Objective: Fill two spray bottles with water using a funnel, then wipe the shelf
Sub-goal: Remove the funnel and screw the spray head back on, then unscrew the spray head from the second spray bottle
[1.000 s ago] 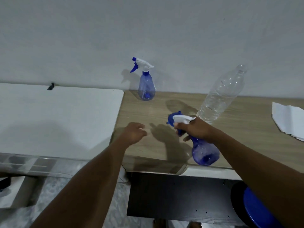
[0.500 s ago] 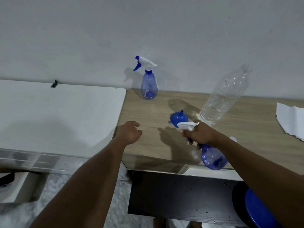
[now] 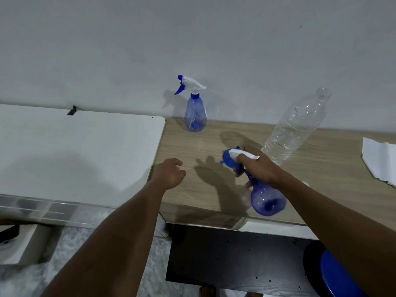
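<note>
So the right hand (image 3: 260,168) is gripping a blue spray bottle (image 3: 267,200) by its neck, fingers wrapped tight under the white trigger head, tilting it over the front edge of the wooden shelf (image 3: 192,181). The left hand (image 3: 170,174) is hovering loosely curled (holding nothing) over the shelf's left end. The second spray bottle (image 3: 195,113) is standing at the shelf's back, the clear water bottle (image 3: 293,129) leaning behind the held one, white paper (image 3: 379,159) lying at the shelf's right end.
</note>
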